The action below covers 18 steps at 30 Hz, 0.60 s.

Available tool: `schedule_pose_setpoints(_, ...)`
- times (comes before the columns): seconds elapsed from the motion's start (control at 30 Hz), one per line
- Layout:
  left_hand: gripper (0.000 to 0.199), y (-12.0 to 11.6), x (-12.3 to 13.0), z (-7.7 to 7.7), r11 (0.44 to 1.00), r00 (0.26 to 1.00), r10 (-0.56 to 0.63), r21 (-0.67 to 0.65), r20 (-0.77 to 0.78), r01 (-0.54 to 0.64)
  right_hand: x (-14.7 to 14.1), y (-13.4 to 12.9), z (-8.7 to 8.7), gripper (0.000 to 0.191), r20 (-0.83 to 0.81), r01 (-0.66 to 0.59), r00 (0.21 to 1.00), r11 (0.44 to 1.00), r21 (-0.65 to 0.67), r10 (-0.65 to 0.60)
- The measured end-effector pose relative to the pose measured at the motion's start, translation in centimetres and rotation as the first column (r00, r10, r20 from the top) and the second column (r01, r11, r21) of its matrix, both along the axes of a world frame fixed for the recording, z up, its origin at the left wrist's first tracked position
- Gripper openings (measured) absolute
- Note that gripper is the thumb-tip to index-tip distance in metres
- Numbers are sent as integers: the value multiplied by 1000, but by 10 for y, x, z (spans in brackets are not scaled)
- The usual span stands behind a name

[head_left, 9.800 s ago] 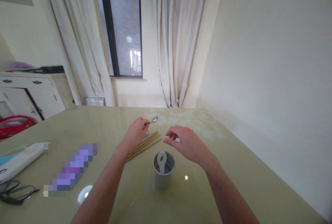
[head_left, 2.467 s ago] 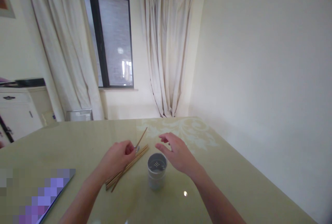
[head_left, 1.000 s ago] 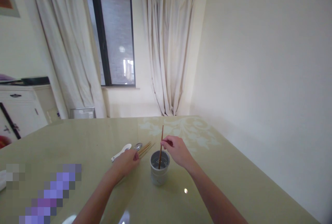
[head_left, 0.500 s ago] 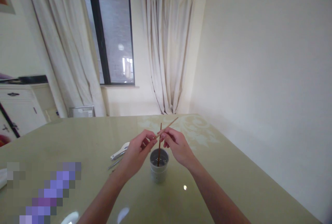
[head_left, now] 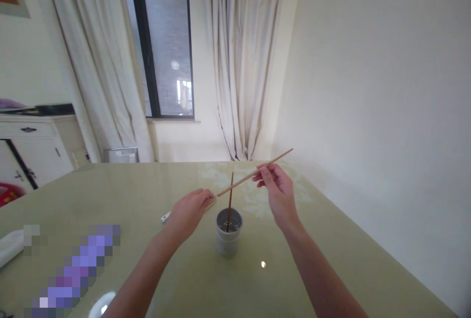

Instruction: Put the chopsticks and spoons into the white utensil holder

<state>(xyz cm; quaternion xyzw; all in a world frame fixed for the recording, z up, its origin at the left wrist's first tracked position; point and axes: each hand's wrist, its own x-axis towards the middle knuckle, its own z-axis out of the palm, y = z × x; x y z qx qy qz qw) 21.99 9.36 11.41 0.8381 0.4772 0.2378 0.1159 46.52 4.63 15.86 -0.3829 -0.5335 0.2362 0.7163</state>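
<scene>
A pale wooden chopstick (head_left: pixel 241 180) slants up to the right, pinched in my right hand (head_left: pixel 279 190). Its lower end comes close to the fingertips of my left hand (head_left: pixel 191 212), which are closed. A short tan strip (head_left: pixel 209 205) shows under those fingers; I cannot tell what it belongs to. Between my hands a grey cup (head_left: pixel 227 244) stands upright on the table. One reddish-brown chopstick (head_left: pixel 230 202) leans inside it, passing behind or beside the pale one. A white-handled utensil (head_left: pixel 166 217) is mostly hidden by my left hand.
The greenish glossy table (head_left: pixel 312 269) carries a blurred purple object (head_left: pixel 79 269) and a white item (head_left: pixel 11 247) on the left. A white rounded dish (head_left: pixel 101 304) sits by my left forearm. A wall (head_left: pixel 386 112) runs along the table's right side.
My hands have moved apart. The right hand has gone right and up with the pale chopstick, showing more of its length. My left hand has shifted slightly, covering more of the utensils.
</scene>
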Motion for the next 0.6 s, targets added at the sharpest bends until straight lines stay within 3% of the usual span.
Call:
schedule_pose_setpoints(0.07, 28, 10, -11, -11, 991, 966, 123, -29, -229, -134, 15, -2, 7, 27, 27, 85, 996, 996, 17, -86)
schedule_pose_setpoints(0.17, 24, 20, -23, -30, 966, 905, 188, -94, -382, -240, 28, -4, 12, 31, 136, 77, 988, 996, -46, -70)
schedule_pose_setpoints(0.37, 16, 27, -32, -57, 948, 891, 187, -164, -413, -274, 15, 0, 0, 28, 324, 2, 944, 980, -197, 63)
schedule_pose_setpoints(0.6, 10, 31, -36, -63, 938, 896, 194, -193, -399, -289, 0, 10, -20, 30, 488, 37, 862, 943, -331, 137)
